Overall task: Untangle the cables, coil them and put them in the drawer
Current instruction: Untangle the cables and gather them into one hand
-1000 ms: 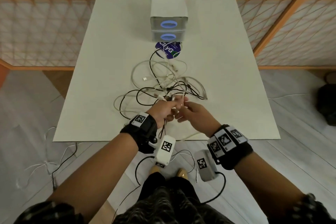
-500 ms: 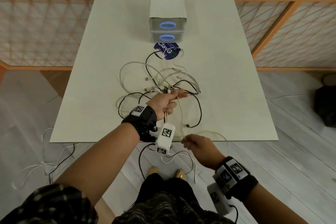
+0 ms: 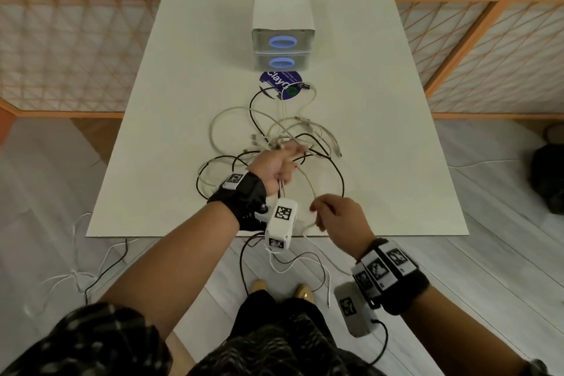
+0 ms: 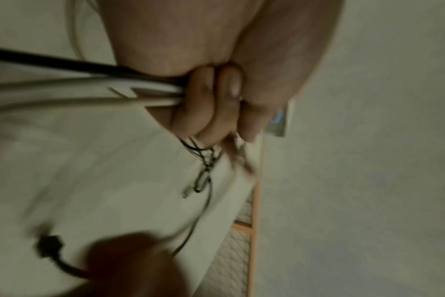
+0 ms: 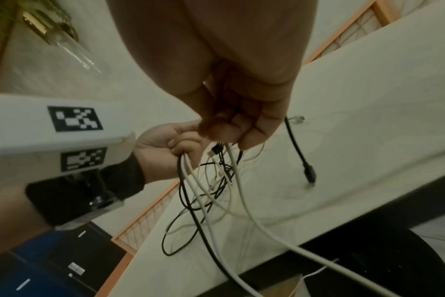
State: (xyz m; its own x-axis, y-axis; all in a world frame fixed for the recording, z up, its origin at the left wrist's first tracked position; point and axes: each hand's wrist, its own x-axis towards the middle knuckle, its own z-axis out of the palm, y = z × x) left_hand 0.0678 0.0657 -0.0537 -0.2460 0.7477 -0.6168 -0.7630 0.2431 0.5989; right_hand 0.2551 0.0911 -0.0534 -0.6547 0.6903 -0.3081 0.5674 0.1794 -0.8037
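Note:
A tangle of white and black cables (image 3: 274,134) lies mid-table in front of a small two-drawer unit (image 3: 282,24), both drawers shut. My left hand (image 3: 283,162) grips a bundle of these cables; in the left wrist view its fingers (image 4: 208,100) curl round black and white strands. My right hand (image 3: 329,210), near the table's front edge, pinches one white cable (image 3: 308,183) that runs up to the left hand. In the right wrist view that white cable (image 5: 241,191) hangs from my right fingers (image 5: 236,128) beside my left hand (image 5: 165,144).
A round blue sticker (image 3: 282,85) lies just before the drawer unit. The white table (image 3: 183,101) stands against an orange lattice railing (image 3: 61,55). Loose cables (image 3: 76,278) trail on the floor below the table's near edge. A black plug end (image 5: 309,172) rests on the table.
The hands were together at the tangle. My right hand drew a white cable back past the table's edge, then came forward a little. The left hand kept its grip in place.

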